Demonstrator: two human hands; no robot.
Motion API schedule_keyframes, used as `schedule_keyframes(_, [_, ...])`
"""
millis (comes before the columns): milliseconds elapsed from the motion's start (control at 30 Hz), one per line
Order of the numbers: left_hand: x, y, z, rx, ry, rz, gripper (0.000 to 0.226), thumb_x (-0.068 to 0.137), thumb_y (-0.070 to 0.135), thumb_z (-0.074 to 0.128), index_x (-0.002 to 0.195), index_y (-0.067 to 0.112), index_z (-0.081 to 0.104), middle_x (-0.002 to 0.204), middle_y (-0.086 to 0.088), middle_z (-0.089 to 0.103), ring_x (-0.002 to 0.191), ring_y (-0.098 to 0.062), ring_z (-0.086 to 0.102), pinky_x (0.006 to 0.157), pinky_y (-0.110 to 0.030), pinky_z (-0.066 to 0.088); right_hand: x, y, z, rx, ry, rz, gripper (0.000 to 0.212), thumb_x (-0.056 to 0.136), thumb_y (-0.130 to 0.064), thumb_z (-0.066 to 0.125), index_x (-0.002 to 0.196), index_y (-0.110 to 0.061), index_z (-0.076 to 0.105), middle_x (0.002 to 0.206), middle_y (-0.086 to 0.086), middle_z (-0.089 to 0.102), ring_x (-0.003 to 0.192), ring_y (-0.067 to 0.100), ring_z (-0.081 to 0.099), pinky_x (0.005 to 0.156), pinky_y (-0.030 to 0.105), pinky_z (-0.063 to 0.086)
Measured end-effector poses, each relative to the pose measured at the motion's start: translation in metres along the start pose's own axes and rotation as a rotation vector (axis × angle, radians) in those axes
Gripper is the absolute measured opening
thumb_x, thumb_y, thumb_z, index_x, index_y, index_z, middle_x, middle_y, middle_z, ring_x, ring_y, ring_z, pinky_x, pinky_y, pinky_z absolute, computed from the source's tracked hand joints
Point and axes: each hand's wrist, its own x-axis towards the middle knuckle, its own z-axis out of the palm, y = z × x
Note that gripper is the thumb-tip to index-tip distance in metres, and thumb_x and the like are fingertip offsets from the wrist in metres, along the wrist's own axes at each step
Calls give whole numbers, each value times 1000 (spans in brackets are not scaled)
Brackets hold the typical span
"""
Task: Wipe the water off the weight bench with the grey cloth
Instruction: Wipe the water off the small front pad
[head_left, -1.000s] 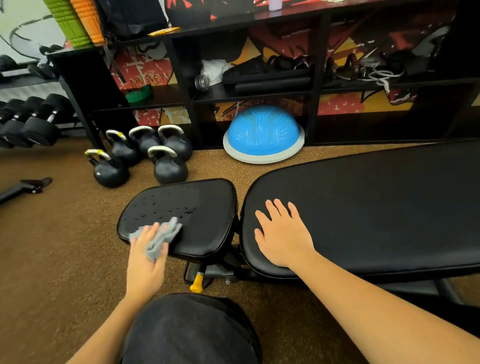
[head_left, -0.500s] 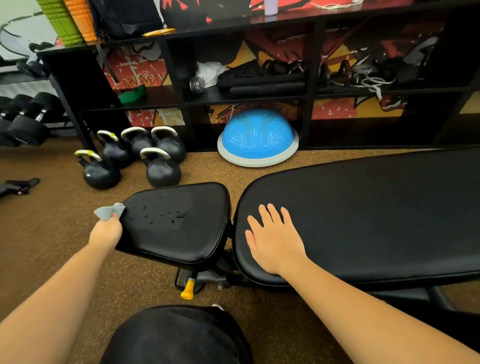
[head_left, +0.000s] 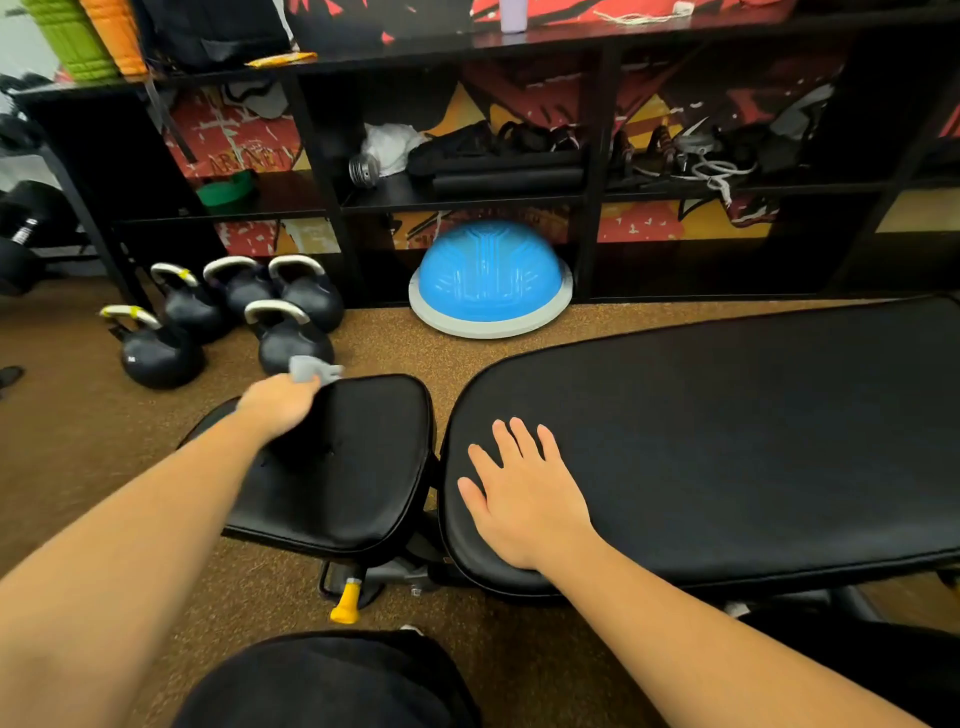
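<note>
The black weight bench has a small seat pad (head_left: 358, 467) on the left and a long back pad (head_left: 727, 441) on the right. My left hand (head_left: 280, 405) grips the grey cloth (head_left: 314, 370) at the far left corner of the seat pad, and a crumpled end of the cloth sticks out past my fingers. My forearm crosses the pad's left part and hides it. My right hand (head_left: 524, 493) lies flat on the near left end of the back pad, fingers spread. No clear drops show on the visible part of the seat pad.
Several black kettlebells (head_left: 234, 317) stand on the brown floor behind the seat pad. A blue balance dome (head_left: 488, 278) sits at the foot of a black shelf unit (head_left: 467, 192). A yellow adjustment knob (head_left: 347, 603) hangs under the bench. Dumbbells (head_left: 21, 234) rest far left.
My left hand has carried the cloth from the seat pad's near edge out to its left edge, then to the far left corner. The drops seen earlier on the pad no longer show.
</note>
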Motion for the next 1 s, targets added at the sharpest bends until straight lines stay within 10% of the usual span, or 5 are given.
schedule_keyframes(233, [-45, 11, 0, -210, -152, 264, 24, 100, 51, 46, 115, 54, 65, 131, 9, 60, 118, -18, 56, 100, -33, 33, 0, 1, -1, 9, -1, -5, 64, 106, -53, 11, 162, -22, 20, 171, 16, 6, 158, 34, -3, 126, 56, 0])
schedule_keyframes(500, [-16, -17, 10, 28, 69, 308, 38, 105, 31, 38, 135, 32, 62, 143, 12, 54, 136, -21, 47, 113, -32, 31, -1, 0, -2, 1, -4, -6, 65, 107, -54, 12, 162, -21, 19, 171, 17, 6, 158, 35, -3, 126, 57, 0])
schedule_keyframes(767, [-91, 51, 6, -128, -134, 341, 67, 108, 32, 39, 68, 84, 51, 115, 6, 53, 107, -7, 46, 97, -22, 27, -1, 1, -1, 6, -9, -10, 64, 106, -54, 11, 162, -23, 18, 171, 15, 5, 158, 34, -3, 126, 55, -1])
schedule_keyframes(900, [-71, 19, -11, -152, -25, 171, 52, 105, 38, 37, 141, 3, 54, 150, -20, 46, 139, -37, 40, 107, -33, 28, -2, 2, -1, 4, -6, -16, 64, 106, -53, 11, 162, -24, 18, 171, 15, 6, 158, 33, -2, 126, 55, -1])
schedule_keyframes(1000, [-35, -33, -19, -177, 23, -45, 53, 107, 40, 41, 143, 2, 50, 151, -21, 46, 139, -39, 42, 111, -38, 31, -2, 1, 0, 9, -15, -8, 64, 106, -53, 10, 163, -24, 17, 171, 14, 5, 158, 33, -3, 126, 55, -1])
